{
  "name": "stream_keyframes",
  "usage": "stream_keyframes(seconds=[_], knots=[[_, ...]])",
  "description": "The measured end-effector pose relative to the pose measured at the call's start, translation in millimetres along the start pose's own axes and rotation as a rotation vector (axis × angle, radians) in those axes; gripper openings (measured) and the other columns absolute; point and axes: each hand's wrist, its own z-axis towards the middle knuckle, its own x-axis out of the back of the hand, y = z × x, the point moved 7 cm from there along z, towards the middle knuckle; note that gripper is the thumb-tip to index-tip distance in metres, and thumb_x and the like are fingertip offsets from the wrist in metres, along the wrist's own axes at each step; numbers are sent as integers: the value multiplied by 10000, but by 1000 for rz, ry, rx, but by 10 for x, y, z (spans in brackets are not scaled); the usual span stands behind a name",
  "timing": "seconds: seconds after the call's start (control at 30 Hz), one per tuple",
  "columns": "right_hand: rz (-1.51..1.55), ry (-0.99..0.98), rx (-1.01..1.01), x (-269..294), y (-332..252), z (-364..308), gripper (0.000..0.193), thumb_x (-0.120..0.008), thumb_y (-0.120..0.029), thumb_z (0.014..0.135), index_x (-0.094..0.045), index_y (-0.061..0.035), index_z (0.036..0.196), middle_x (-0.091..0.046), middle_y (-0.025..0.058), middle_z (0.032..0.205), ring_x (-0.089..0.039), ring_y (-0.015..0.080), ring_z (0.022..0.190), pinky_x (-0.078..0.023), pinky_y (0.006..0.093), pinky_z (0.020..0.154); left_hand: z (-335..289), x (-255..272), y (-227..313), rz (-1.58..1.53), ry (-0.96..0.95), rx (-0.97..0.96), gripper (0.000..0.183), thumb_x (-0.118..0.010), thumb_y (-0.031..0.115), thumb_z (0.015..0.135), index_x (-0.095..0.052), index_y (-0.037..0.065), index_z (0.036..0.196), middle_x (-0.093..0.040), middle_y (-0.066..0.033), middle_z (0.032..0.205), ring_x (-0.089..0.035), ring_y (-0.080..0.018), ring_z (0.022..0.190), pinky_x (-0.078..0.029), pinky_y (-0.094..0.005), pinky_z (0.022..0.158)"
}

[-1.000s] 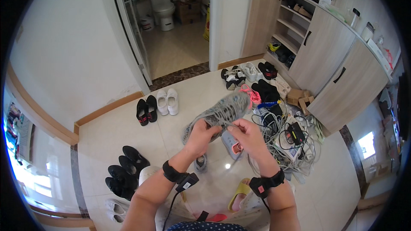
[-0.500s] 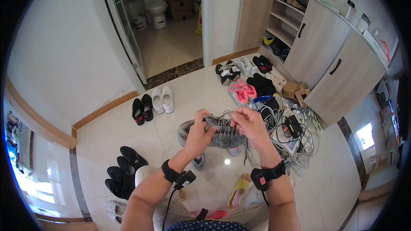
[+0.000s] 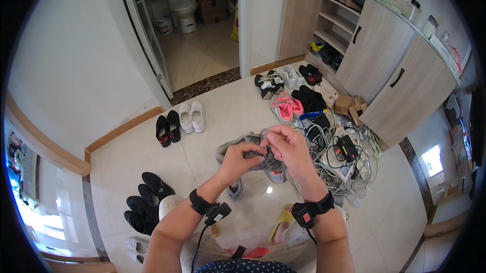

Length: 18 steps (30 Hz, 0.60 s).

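A grey sneaker (image 3: 228,147) is held up over the floor in front of me, its toe toward the right. My left hand (image 3: 237,161) lies across its near side, thumb and forefinger closed at the lacing. Above the laces, my right hand (image 3: 288,147) pinches a grey shoelace (image 3: 265,132) between thumb and fingers. Both hands partly cover the sneaker, so the exact grip of the left fingertips is hard to see. Below the sneaker, another grey shoe (image 3: 234,191) stands on the floor.
Tangled cables (image 3: 354,177) with a black adapter lie on the right. Pink-laced sneakers (image 3: 286,108) and several other shoes stand before an open shoe cabinet (image 3: 336,22). White shoes (image 3: 192,117), black-red shoes (image 3: 168,128) and black shoes (image 3: 147,202) are on the left. A yellow slipper (image 3: 281,224) is near my feet.
My left hand has shifted right along the sneaker, from its side to the lacing. My right hand has moved slightly left, bringing both hands' fingertips close together. The sneaker has turned a little.
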Motion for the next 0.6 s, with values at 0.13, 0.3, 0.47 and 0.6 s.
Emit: stream_keyframes(seconds=[0.13,0.3,0.47,0.6], knots=[[-194,-27,33,-127,-7,-101,177,-577,-130,957,-620,-6,1076,-670,53,849,-476,21,594,-383,175,518,24,251,-72,-31,118,57,189,-598,33,856,-701,-14,1007,-669,-64,941,-597,-132,845,-473,-258,781],[-596,-6,331,-316,51,-236,184,-631,-109,901,-637,14,1038,-685,126,849,-624,173,706,-482,281,650,6,322,113,-432,197,92,181,-666,73,842,-664,-65,960,-642,-38,886,-573,-100,798,-452,-233,706],[-645,-20,355,-407,170,-256,197,-651,-97,881,-635,13,1044,-668,141,847,-636,192,697,-497,313,645,10,458,61,-175,243,46,152,-704,85,814,-650,-20,911,-625,-3,818,-537,-57,730,-432,-218,638],[-578,36,201,-191,215,-86,234,-657,-118,884,-635,-2,1087,-653,122,840,-624,140,700,-499,315,639,27,479,33,-17,268,19,112,-664,58,797,-617,1,882,-608,7,765,-515,-54,690,-427,-236,607]])
